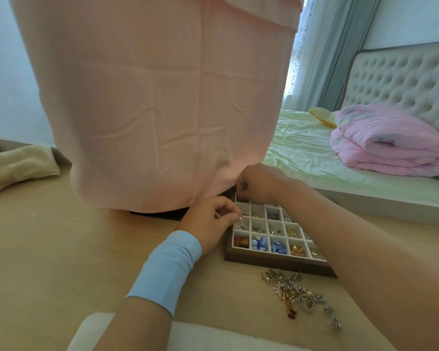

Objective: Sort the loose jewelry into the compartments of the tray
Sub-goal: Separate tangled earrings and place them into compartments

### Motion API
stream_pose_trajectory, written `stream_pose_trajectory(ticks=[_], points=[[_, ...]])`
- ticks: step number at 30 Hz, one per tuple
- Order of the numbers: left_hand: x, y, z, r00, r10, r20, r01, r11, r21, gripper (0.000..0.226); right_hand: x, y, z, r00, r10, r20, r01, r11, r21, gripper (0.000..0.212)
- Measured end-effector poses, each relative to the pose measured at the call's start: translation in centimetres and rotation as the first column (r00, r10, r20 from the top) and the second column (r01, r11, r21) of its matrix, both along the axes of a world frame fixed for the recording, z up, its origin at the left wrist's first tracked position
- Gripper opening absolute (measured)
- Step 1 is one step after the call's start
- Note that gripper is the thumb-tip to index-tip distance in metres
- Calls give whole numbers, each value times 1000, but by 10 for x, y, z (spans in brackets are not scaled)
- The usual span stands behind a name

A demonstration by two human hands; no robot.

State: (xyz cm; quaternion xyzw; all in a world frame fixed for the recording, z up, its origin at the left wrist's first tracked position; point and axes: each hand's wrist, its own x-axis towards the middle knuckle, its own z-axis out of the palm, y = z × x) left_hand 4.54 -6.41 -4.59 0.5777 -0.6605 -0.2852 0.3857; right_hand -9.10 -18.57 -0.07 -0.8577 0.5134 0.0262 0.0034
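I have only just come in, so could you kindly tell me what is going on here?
A person is sorting jewelry into a compartmented tray on a light wooden surface. The left hand pinches a silver ring earring over the tray's left column. The right hand reaches to the far left corner, its fingertips curled out of sight. Several compartments already hold pieces, and a loose pile of jewelry waits in front of the tray.

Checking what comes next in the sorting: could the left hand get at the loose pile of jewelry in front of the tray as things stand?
Probably yes, once it lets go. The left hand is pinching a silver ring at the tray, and the loose pile lies uncovered on the floor, left of the right forearm.
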Motion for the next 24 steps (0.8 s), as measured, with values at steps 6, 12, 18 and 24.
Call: stream_pose_trajectory(ticks=[6, 12, 18, 24], points=[[-5, -1, 0, 999, 29, -43, -29, 1000, 3, 10, -3, 2, -6, 999, 19, 28, -17, 997, -75, 7], [-6, -3, 0, 995, 67, -76, -67, 998, 1, 9, -32, 27, 17, 961, -23, 275, 41, 997, -60, 12], [-21, -2, 2, 985, 86, -146, -97, 993, -65, 7, -55, 93, 16, 823, -68, 564, -23, 988, 153, 20], [-39, 3, 7, 971, 125, -205, -156, 977, -144, 5, -65, 100, 2, 666, -155, 730, -8, 977, 214, 13]])
